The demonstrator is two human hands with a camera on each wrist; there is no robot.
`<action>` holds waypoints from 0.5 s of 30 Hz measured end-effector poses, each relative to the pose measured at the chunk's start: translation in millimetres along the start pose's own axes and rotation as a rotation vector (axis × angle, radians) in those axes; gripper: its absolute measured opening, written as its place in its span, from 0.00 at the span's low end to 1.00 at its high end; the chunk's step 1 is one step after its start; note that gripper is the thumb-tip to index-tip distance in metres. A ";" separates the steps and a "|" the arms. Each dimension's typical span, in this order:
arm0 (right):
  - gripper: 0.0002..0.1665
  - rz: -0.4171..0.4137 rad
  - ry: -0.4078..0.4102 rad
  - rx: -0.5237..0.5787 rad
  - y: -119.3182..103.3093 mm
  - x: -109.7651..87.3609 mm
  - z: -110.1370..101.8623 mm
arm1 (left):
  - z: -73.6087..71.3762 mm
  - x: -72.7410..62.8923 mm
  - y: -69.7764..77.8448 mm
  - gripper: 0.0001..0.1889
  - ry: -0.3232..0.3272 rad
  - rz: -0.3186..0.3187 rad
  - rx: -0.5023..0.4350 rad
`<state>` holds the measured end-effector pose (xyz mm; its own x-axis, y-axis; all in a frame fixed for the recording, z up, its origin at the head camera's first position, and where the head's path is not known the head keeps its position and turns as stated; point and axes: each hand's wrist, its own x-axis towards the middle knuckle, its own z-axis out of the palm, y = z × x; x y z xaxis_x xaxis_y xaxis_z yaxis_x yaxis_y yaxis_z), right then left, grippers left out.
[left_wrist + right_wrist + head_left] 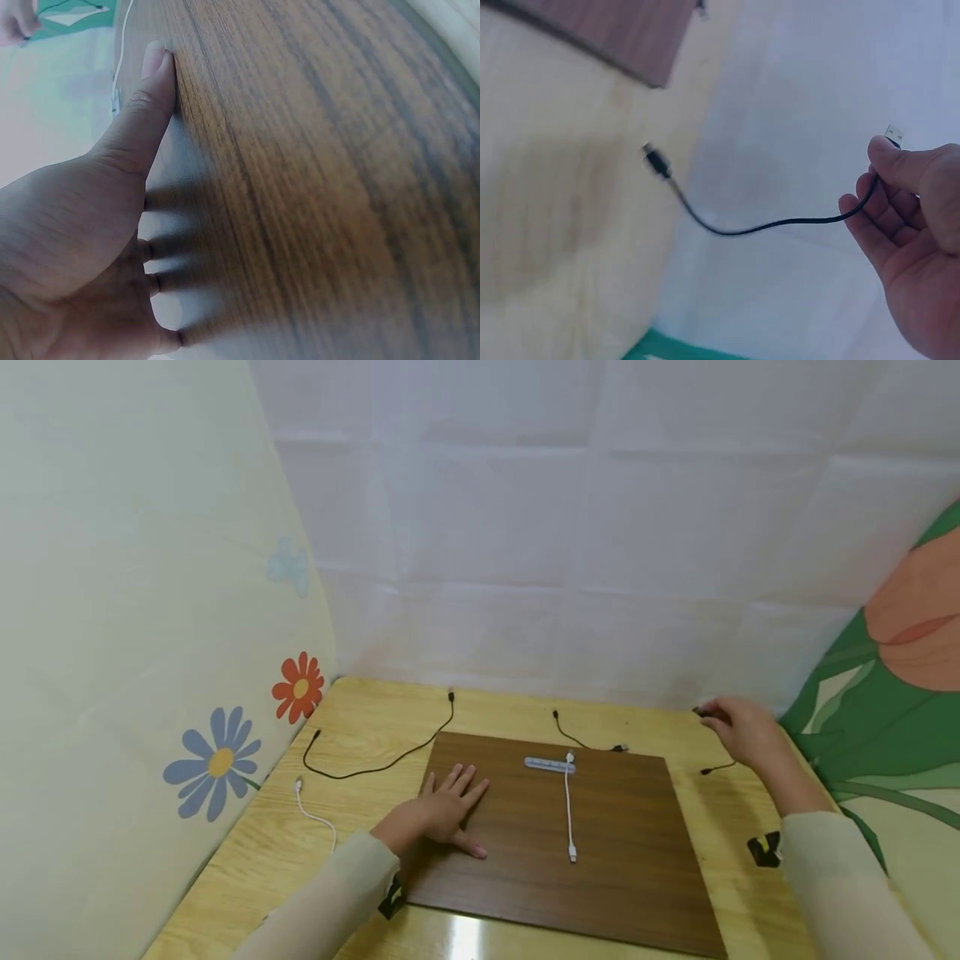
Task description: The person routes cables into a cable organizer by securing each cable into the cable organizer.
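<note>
My left hand [442,817] rests with spread fingers on the left part of a dark brown wooden board [630,868]. In the right wrist view, my right hand [922,202] pinches a short black USB cable [772,223] between thumb and fingers, close to its metal USB plug [893,134]. The cable's other connector [657,160] dangles free. Seen from the head, this hand is raised over the table's back right, beyond the board. On the board lie a short white cable [568,810], roughly lengthwise, and a small light-blue ruler-like strip [543,764] by its upper end.
Left of the board, a longer black cable [360,774] curves over the light wooden table [390,714], with a white cable [315,817] nearer me. Another short black cable [573,739] lies along the board's back edge. A white sheet [487,527] hangs behind; printed cloths flank both sides.
</note>
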<state>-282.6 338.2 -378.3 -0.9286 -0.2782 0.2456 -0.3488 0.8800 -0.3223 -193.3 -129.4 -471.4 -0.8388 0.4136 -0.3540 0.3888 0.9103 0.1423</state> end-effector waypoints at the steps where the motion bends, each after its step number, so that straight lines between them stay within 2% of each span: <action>1: 0.12 -0.010 0.020 0.006 -5.9 0.8 -2.3 | -0.4 0.2 -0.2 0.61 0.000 0.000 -0.002; 7: 0.11 -0.067 0.118 0.041 -42.3 2.0 -7.7 | -1.1 0.6 -0.4 0.61 0.006 -0.001 -0.009; 15: 0.11 -0.061 0.157 0.141 -70.4 2.2 1.5 | -0.4 -1.4 -0.8 0.61 0.005 -0.001 -0.023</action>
<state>-260.2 275.1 -356.5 -0.8781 -0.2560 0.4043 -0.4280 0.7981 -0.4241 -192.6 -130.6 -470.7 -0.8412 0.4124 -0.3498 0.3787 0.9110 0.1633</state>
